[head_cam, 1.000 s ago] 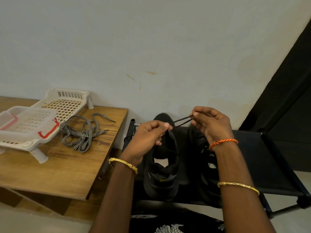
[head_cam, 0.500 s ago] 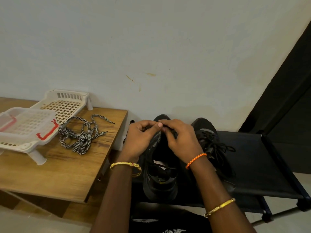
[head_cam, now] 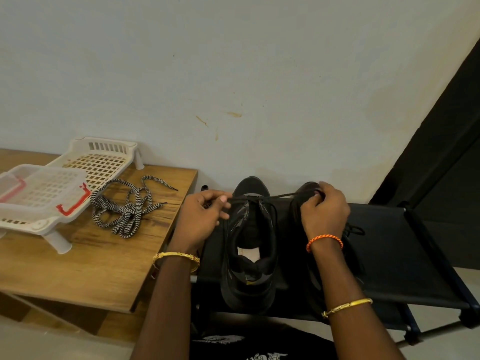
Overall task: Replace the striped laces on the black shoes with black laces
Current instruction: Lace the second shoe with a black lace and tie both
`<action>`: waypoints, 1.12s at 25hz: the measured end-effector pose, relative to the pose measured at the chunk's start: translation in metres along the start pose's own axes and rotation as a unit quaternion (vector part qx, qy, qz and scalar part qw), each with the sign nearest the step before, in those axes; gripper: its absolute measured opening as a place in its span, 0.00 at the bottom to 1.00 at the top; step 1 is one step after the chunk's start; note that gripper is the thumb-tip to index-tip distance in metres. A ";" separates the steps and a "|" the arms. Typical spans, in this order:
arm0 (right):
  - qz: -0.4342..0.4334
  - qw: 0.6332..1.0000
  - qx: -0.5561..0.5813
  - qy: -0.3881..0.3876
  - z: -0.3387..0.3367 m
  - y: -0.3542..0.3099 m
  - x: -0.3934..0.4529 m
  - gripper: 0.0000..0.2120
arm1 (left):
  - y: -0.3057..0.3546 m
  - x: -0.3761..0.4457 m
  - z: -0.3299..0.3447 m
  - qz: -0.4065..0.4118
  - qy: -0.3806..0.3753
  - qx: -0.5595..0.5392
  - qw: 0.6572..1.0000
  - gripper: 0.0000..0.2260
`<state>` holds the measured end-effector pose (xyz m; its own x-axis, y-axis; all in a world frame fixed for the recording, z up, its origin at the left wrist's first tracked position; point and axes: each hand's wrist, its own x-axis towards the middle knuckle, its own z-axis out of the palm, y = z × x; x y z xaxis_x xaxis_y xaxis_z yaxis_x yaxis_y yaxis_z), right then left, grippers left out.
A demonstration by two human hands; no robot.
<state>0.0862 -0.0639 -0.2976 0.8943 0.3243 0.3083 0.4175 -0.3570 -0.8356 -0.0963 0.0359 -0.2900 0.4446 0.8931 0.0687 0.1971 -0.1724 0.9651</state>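
Head view — both hands pinch black lace.

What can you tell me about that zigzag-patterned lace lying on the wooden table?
The striped laces are flat woven cords in a black-and-white zigzag pattern, with dark tips. They are out of the shoes and lie in a loose tangled heap on the wooden table, near its right edge, with two ends trailing toward the wall. The heap sits just right of the white basket; whether they touch is unclear. Neither hand touches it.
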 end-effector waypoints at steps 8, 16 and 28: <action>-0.296 0.917 0.048 -0.262 0.013 -0.025 -0.028 0.12 | 0.008 -0.001 0.026 0.039 0.015 -0.018 0.999 0.01; -0.245 0.930 0.050 -0.270 0.014 -0.020 -0.025 0.09 | 0.007 0.002 0.033 0.041 -0.013 0.023 0.999 0.05; -0.028 0.982 0.015 -0.188 0.044 -0.016 -0.026 0.05 | -0.008 0.000 0.036 -0.018 -0.096 0.293 0.951 0.23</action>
<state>0.0492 -0.0276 -0.3119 0.7450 0.6455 0.1683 0.4541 -0.3060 -0.8367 -0.0665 0.0229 -0.3070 0.5688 0.8201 -0.0632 0.6431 -0.3955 0.6557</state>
